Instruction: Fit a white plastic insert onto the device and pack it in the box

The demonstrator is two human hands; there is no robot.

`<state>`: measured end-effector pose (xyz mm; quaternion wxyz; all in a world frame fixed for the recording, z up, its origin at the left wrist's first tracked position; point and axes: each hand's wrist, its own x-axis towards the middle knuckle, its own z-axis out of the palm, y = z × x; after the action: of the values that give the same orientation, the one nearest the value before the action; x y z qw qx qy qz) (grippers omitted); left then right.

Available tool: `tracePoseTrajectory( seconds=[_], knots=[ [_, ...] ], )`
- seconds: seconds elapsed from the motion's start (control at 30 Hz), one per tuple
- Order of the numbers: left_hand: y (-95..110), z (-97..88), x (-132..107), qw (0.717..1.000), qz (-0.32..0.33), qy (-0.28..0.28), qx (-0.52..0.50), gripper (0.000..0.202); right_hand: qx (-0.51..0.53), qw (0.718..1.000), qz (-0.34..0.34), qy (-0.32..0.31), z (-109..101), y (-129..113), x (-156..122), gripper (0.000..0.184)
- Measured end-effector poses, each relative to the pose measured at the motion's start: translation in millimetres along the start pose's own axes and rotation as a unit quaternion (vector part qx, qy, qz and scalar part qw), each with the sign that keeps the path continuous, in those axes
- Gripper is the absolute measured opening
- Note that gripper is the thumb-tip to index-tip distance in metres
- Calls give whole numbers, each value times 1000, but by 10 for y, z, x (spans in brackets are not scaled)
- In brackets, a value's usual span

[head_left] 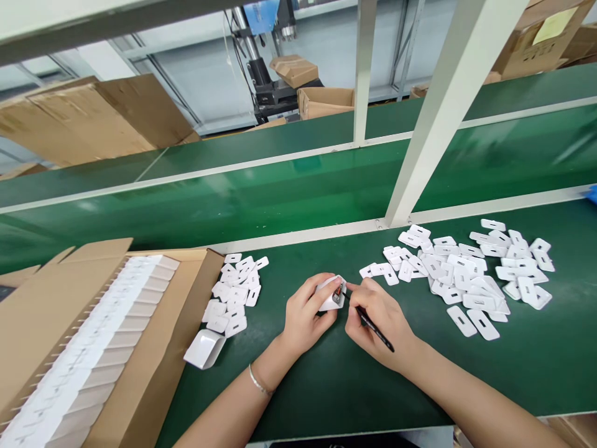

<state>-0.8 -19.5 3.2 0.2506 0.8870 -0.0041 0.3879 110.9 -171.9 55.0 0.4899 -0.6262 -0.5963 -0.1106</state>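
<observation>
Pinching white housing (332, 304) over table (336, 386) in fingers of left hand (301, 316), slim black tool (374, 328) in those of right hand (385, 323). Likely light, stiff, slick; grip outer walls, clear of open end.

The person's left hand (298, 317) and right hand (385, 320) are ungloved, and both forearms are bare as far as the picture shows them, slim and tapering to narrow wrists. Around the left wrist sits a bracelet (258, 381): a thin, silvery, rounded band with small glints, its finer pattern too small to make out. The right wrist is bare. At the bottom edge shows a strip of black clothing (373, 442), with a small pale mark, unreadable.
</observation>
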Motion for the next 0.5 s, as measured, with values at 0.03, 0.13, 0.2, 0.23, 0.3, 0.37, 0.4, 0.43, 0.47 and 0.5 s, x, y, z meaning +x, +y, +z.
tracePoseTrajectory(
  seconds=[0.03,0.13,0.2,0.23,0.3,0.37,0.4,0.43,0.47,0.5],
  knots=[
    [0,3,-2,1000,0,-1,5,58,-29,999,-15,-2,11,-14,4,28],
    [3,10,-6,1000,-4,-9,16,52,-95,995,-40,-5,54,-43,2,28],
    [13,12,-2,1000,-10,-12,20,49,-111,993,-47,-5,81,-44,-7,29],
    [20,12,4,1000,-13,-12,19,49,-110,993,-49,-2,90,-38,-12,30],
    [38,10,18,1000,-18,-8,12,49,-95,994,-45,6,97,-21,-23,30],
    [52,8,31,1000,-21,-4,3,49,-70,997,-30,12,94,-2,-34,29],
    [55,8,35,1000,-22,-2,1,50,-58,998,-23,15,90,5,-38,29],
    [56,8,35,1000,-21,-1,1,50,-48,999,-15,17,86,9,-42,29],
    [55,8,33,1000,-18,0,2,50,-42,999,-9,16,84,11,-44,29],
    [52,10,29,1000,-15,0,5,50,-40,999,-3,12,82,11,-45,29]
  ],
)
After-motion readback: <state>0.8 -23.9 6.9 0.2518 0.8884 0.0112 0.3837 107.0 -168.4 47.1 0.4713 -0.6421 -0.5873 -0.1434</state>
